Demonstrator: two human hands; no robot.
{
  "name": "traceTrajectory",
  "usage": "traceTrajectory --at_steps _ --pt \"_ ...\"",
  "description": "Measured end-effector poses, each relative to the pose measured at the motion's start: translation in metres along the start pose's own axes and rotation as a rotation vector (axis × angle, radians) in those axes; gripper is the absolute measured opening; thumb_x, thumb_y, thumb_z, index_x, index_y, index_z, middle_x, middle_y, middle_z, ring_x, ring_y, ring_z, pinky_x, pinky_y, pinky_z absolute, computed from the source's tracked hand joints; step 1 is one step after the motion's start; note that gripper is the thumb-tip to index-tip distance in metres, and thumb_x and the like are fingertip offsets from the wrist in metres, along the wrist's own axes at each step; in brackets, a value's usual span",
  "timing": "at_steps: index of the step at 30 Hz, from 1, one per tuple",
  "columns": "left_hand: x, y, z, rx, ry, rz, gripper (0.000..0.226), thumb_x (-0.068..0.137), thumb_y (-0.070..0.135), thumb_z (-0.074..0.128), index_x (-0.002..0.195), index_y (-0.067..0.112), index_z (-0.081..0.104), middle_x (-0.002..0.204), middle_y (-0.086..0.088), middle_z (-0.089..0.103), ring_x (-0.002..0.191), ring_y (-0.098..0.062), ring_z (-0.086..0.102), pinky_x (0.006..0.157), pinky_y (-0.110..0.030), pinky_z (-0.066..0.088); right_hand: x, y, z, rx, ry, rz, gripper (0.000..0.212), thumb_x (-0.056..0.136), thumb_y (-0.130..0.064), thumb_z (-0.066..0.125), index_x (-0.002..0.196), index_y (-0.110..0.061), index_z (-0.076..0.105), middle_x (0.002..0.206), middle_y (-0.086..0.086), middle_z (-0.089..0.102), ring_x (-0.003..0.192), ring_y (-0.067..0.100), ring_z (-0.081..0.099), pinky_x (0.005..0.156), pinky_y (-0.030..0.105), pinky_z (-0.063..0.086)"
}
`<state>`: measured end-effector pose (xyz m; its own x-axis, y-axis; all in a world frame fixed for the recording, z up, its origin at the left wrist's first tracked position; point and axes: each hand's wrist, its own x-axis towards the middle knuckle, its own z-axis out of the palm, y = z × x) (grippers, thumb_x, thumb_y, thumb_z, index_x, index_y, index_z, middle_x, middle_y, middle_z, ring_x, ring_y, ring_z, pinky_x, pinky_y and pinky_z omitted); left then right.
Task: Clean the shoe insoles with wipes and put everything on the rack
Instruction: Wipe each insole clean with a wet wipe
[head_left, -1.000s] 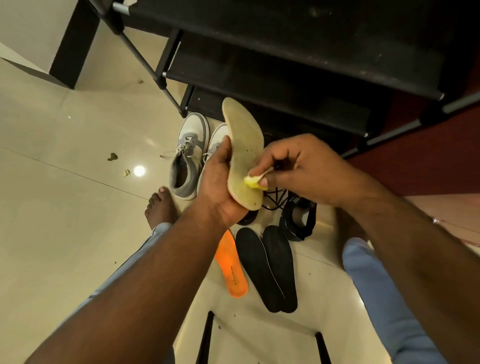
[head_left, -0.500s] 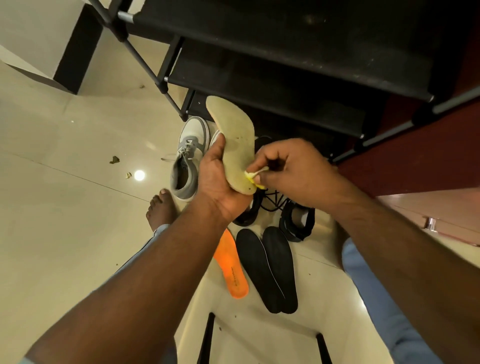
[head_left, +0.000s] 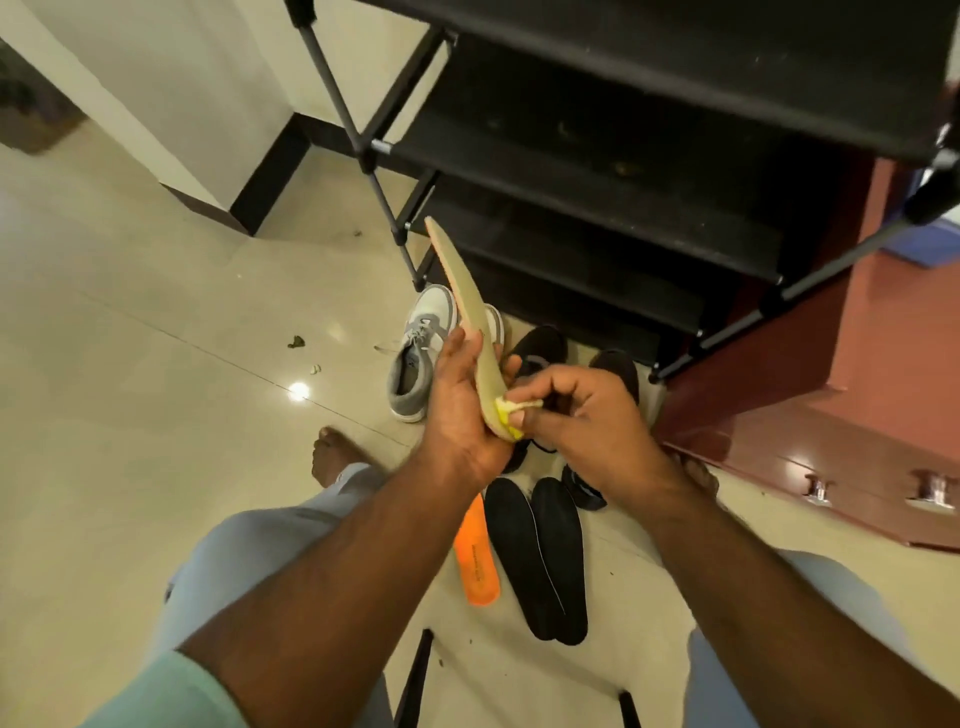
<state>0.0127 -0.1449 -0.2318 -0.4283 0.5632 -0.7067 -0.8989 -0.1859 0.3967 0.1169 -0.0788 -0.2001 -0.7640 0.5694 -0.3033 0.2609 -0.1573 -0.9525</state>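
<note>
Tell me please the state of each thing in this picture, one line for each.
beige insole: held upright, off the floor
left hand: grips the insole
right hand: pinches the wipe
yellow wipe: pressed on the insole's heel
orange insole: flat on floor
black insoles: flat, side by side
rack: shelves hold no shoes

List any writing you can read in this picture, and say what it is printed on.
Orange foam insole lying on the floor: a short line of dark print runs along it, too small and blurred to read.
No other words, labels, brands or numbers show anywhere in the head view.
</note>
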Motion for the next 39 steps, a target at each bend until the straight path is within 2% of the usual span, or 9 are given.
traceTrajectory --at_steps 4,9,14,18,22,28,31,35,39 --pt "-0.017 0.006 -0.022 -0.059 0.077 0.179 0.059 0.094 0.014 0.06 0.147 0.026 0.038 0.085 0.0 0.067 0.077 -0.018 0.06 0.069 -0.034 0.053 -0.025 -0.001 0.023 -0.054 -0.042 -0.014 0.025 0.075 0.006 0.072 0.079 -0.019 0.073 0.084 0.0 0.071 0.086 0.017 0.068 0.08 0.032 0.056" --pt "-0.043 -0.007 -0.022 -0.097 0.082 0.099 0.047 0.097 0.012 0.054 0.137 0.036 0.047 0.114 -0.012 0.065 0.088 -0.026 0.064 0.068 -0.038 0.057 -0.029 -0.007 0.04 -0.113 0.07 -0.078 0.031 0.076 0.007 0.07 0.077 -0.024 0.07 0.084 -0.005 0.07 0.083 0.005 0.066 0.076 0.017 0.052" --pt "-0.041 0.003 -0.02 -0.066 0.175 0.175 0.049 0.099 0.02 0.056 0.144 0.03 0.043 0.095 -0.001 0.062 0.078 -0.015 0.057 0.056 -0.029 0.052 -0.046 -0.008 0.04 -0.182 -0.099 -0.116 0.035 0.074 0.007 0.071 0.077 -0.028 0.071 0.084 -0.005 0.07 0.084 0.009 0.066 0.078 0.024 0.055" --pt "-0.059 -0.008 -0.019 -0.058 0.068 0.041 0.038 0.102 0.024 0.05 0.139 0.034 0.049 0.102 -0.007 0.067 0.075 -0.021 0.072 0.062 -0.036 0.058 -0.033 -0.004 0.038 -0.129 0.086 -0.091 0.023 0.077 0.005 0.07 0.081 -0.018 0.071 0.082 -0.002 0.07 0.078 0.006 0.066 0.067 0.014 0.051" --pt "-0.065 -0.017 -0.029 0.049 -0.065 -0.002 0.042 0.104 0.022 0.041 0.143 0.038 0.047 0.121 -0.009 0.068 0.109 -0.027 0.064 0.102 -0.048 0.046 -0.033 0.005 0.032 -0.168 0.131 -0.121 0.02 0.079 0.007 0.067 0.085 -0.012 0.07 0.086 -0.001 0.068 0.08 0.0 0.064 0.068 0.01 0.049" --pt "-0.084 -0.04 -0.036 0.174 -0.171 -0.081 0.037 0.104 0.025 0.04 0.134 0.037 0.057 0.119 -0.008 0.067 0.102 -0.023 0.063 0.08 -0.036 0.051 -0.008 0.017 0.021 -0.26 0.275 -0.075 0.015 0.083 -0.006 0.068 0.088 -0.019 0.07 0.09 -0.007 0.068 0.087 0.003 0.064 0.077 0.02 0.054" --pt "-0.063 -0.032 -0.045 0.067 -0.153 -0.075 0.04 0.102 0.031 0.039 0.14 0.033 0.052 0.13 -0.011 0.063 0.115 -0.027 0.062 0.086 -0.042 0.054 -0.014 0.019 0.022 -0.227 0.052 -0.015 0.018 0.081 -0.002 0.068 0.083 -0.02 0.069 0.084 -0.009 0.067 0.082 0.001 0.063 0.073 0.018 0.052" --pt "-0.03 -0.018 -0.066 0.004 0.046 -0.06 0.066 0.087 0.045 0.055 0.147 0.021 0.044 0.104 -0.01 0.055 0.089 -0.025 0.059 0.077 -0.041 0.056 -0.031 0.021 0.023 -0.206 -0.304 0.071 0.016 0.076 0.002 0.072 0.08 -0.014 0.072 0.083 -0.003 0.07 0.085 0.01 0.066 0.077 0.026 0.055" --pt "-0.012 -0.021 -0.086 0.067 0.196 0.031 0.042 0.095 0.034 0.056 0.135 0.023 0.051 0.119 -0.015 0.053 0.1 -0.033 0.052 0.083 -0.046 0.049 -0.01 0.037 0.02 -0.124 -0.159 0.131 0.016 0.078 0.006 0.07 0.082 -0.009 0.069 0.082 0.001 0.07 0.079 0.009 0.066 0.068 0.02 0.054"
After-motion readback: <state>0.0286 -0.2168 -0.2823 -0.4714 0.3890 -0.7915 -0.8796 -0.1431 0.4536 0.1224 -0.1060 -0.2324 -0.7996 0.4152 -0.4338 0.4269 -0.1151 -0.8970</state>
